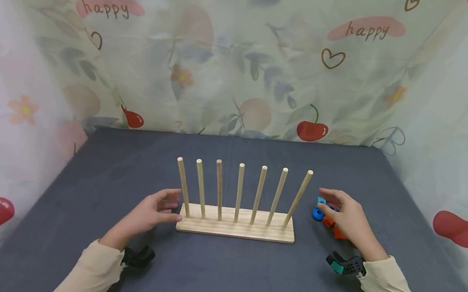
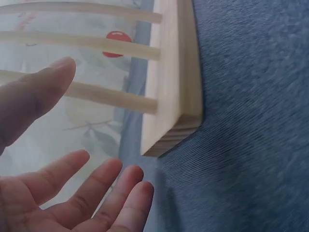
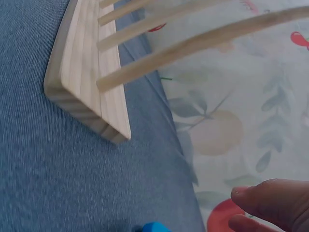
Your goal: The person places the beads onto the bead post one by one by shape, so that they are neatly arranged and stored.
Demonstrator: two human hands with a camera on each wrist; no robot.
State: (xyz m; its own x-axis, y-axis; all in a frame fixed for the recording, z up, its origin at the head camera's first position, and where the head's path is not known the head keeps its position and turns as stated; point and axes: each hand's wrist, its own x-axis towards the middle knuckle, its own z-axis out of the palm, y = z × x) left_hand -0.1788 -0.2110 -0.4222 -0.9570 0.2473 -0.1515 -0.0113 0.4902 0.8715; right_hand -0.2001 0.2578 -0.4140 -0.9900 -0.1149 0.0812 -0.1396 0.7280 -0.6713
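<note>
A wooden peg rack (image 1: 233, 231) stands in the middle of the table, several upright pegs rising from its flat base. My left hand (image 1: 150, 211) is at the rack's left end, its thumb and fingers spread apart with nothing between them. In the left wrist view those fingers (image 2: 129, 193) are just off the base's end corner. Over on the right, my right hand (image 1: 351, 219) hovers with loosely bent fingers above a small group of pieces. Among them are a blue ring (image 1: 317, 214) and orange-red pieces (image 1: 328, 221), partly hidden under that hand.
The dark grey cloth (image 1: 223, 275) covers the table under the rack. A patterned curtain (image 1: 242, 70) hangs behind the table and along both sides. Each wrist wears a black camera mount, such as the right one (image 1: 346, 264).
</note>
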